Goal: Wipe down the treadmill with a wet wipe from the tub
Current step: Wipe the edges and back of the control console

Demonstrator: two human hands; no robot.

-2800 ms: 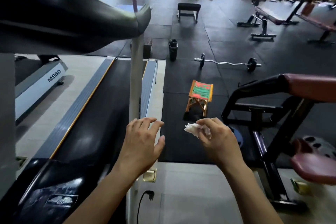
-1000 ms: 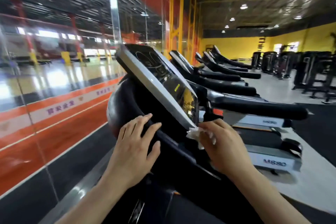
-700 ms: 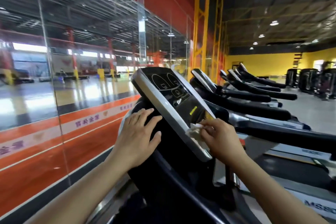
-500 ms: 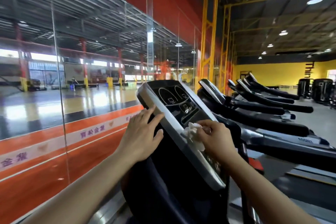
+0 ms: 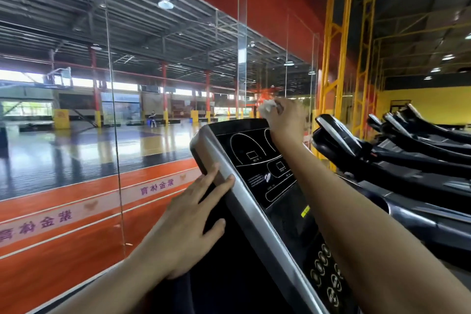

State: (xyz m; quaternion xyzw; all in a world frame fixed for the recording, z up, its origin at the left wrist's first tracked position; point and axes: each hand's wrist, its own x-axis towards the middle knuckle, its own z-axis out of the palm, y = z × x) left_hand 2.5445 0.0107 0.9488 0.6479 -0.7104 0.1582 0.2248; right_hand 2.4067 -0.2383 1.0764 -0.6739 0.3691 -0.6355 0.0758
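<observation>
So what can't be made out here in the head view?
- Wipe tub: nowhere in the frame.
- Wet wipe: mostly bunched inside the right hand; whether it touches the console's top edge is unclear.
- Console's right side: behind the right forearm.
- Console labels: too small to read.
- Treadmill belt: out of frame.

Glass wall (image 5: 114, 109) left of console (image 5: 257, 160) — treadmills (image 5: 407, 150) right

Glass wall (image 5: 76, 109) left; row of other treadmills (image 5: 407, 150) right.
</observation>
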